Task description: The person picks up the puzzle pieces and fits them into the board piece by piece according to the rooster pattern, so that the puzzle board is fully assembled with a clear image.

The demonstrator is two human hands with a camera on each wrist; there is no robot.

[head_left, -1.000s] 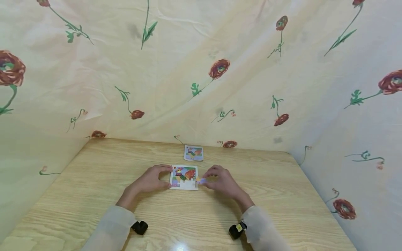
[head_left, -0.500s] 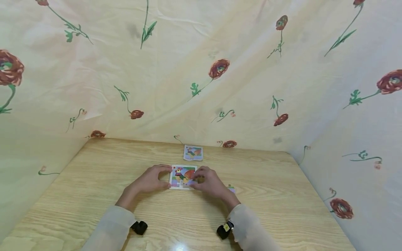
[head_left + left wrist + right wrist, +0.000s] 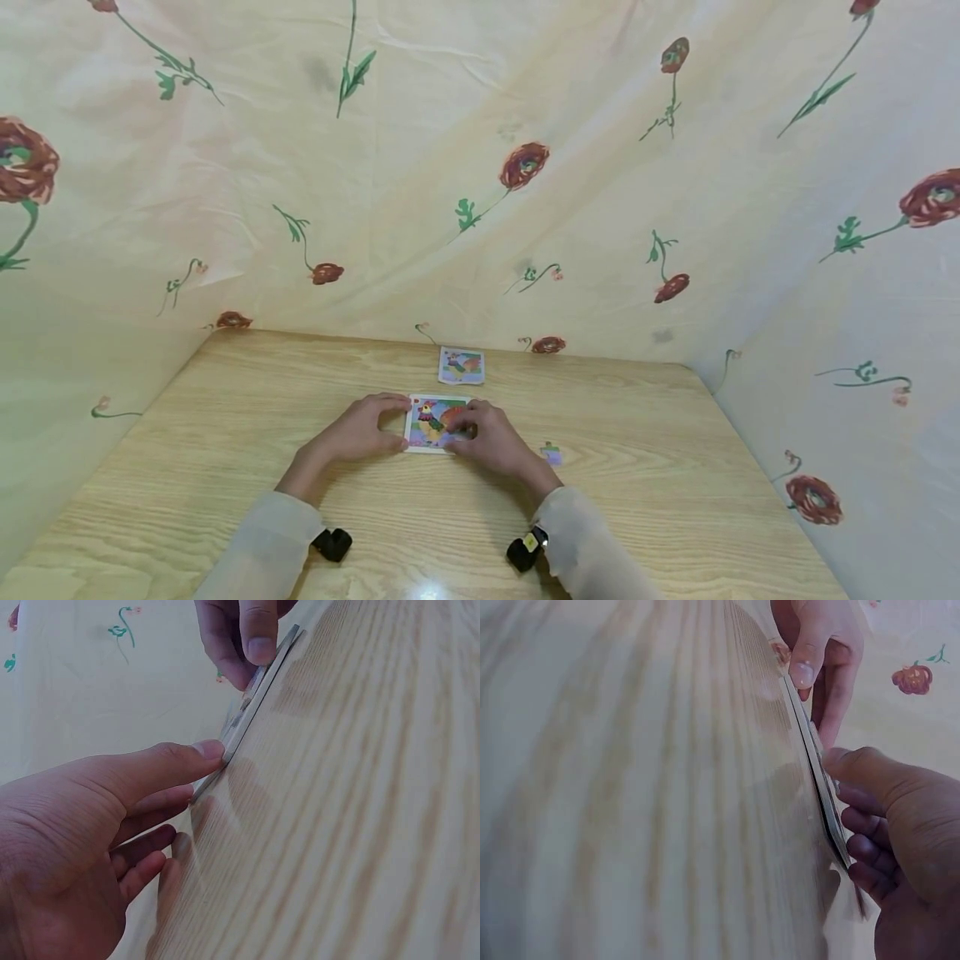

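Observation:
A small white-framed jigsaw puzzle (image 3: 429, 423) with a rooster picture lies flat on the wooden table. My left hand (image 3: 363, 429) holds its left edge, thumb at the near corner and fingers at the far one. Over the puzzle's lower right part, my right hand (image 3: 495, 437) pinches a puzzle piece against the board with thumb and fingertips; the fingers mostly hide that piece. In the right wrist view the thumb (image 3: 855, 765) lies along the puzzle's near side. A loose purple and green puzzle piece (image 3: 551, 454) rests on the table beside my right wrist.
Behind the puzzle lies a picture card (image 3: 462, 367) showing the same rooster. The wooden table (image 3: 645, 492) ends at a flower-printed cloth (image 3: 420, 167) at the back and sides. A black wrist camera (image 3: 332, 544) sits at the left sleeve, another at the right.
My right hand has carried a piece from the puzzle's right side leftward onto its lower part, where the white gap is now covered. The loose piece has come into view. The left hand stays put.

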